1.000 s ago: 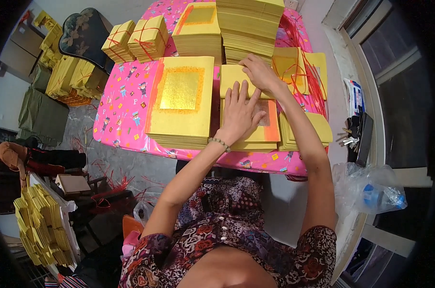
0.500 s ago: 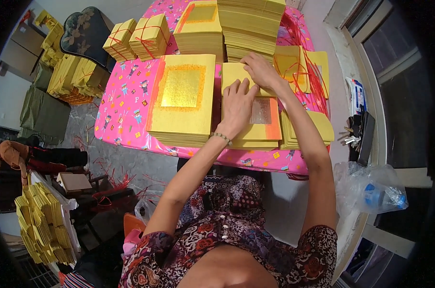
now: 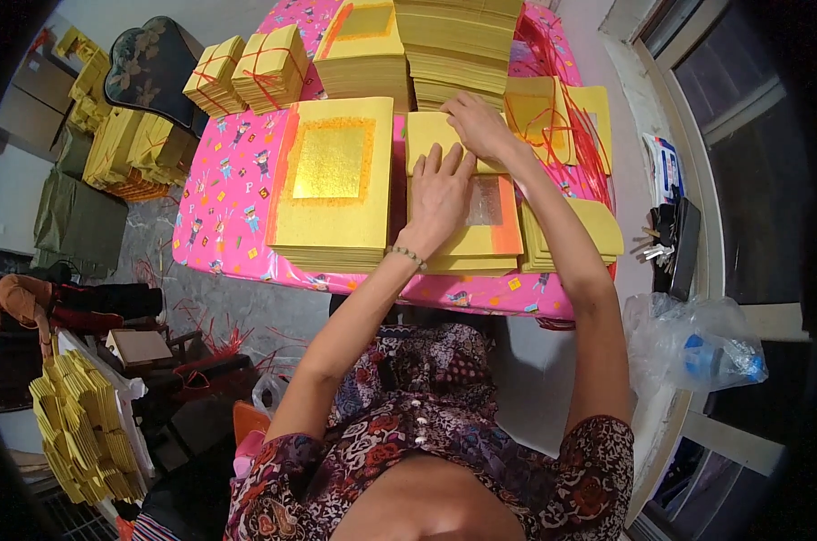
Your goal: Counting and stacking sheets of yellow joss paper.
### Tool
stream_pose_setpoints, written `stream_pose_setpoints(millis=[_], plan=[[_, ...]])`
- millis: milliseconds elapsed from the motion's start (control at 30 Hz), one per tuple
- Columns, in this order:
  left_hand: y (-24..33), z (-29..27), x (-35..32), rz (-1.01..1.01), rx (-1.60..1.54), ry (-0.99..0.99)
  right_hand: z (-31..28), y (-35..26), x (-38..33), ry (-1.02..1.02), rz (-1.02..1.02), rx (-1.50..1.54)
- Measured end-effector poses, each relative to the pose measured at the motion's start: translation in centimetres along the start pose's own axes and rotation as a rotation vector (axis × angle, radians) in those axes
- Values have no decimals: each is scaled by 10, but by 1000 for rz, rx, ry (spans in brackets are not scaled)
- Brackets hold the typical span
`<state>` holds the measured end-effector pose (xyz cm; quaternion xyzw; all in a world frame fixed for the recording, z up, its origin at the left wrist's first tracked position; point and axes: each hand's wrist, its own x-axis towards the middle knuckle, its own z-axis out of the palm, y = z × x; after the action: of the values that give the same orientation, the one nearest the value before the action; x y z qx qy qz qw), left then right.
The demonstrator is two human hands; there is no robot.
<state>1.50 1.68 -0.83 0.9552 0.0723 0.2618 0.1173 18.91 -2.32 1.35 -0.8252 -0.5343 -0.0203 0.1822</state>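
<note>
My left hand [image 3: 439, 200], with a beaded bracelet at the wrist, lies flat with fingers spread on a yellow paper sheet. This sheet [image 3: 419, 135] appears folded over on a stack of joss paper [image 3: 497, 209], which has a silver square and an orange band. My right hand [image 3: 481, 126] rests at the sheet's far part, fingers reaching left and pressing on it; their tips are partly hidden. Just left of my hands stands a thick stack of joss paper [image 3: 329, 216] with a gold foil square on top.
Taller yellow paper stacks [image 3: 454, 45] rise behind my hands on the pink patterned tablecloth [image 3: 219, 194]. Tied bundles [image 3: 269, 68] sit at the far left, red strings [image 3: 589, 135] at the right. Another person [image 3: 25, 298] bends beside yellow bundles [image 3: 79, 424] at lower left. Keys [image 3: 658, 248] lie on the windowsill.
The view has shifted slightly, so the table sits a little further left and up. Both hands stay on the folded sheet, the left one lying a bit flatter.
</note>
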Motion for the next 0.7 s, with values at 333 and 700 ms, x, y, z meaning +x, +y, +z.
stream_pose_setpoints(millis=[333, 700], plan=[[2, 2, -9, 44, -37, -29, -16, -6, -22, 113, -24, 29], [1, 1, -14, 22, -63, -80, -37, -35, -140, -215, -21, -90]])
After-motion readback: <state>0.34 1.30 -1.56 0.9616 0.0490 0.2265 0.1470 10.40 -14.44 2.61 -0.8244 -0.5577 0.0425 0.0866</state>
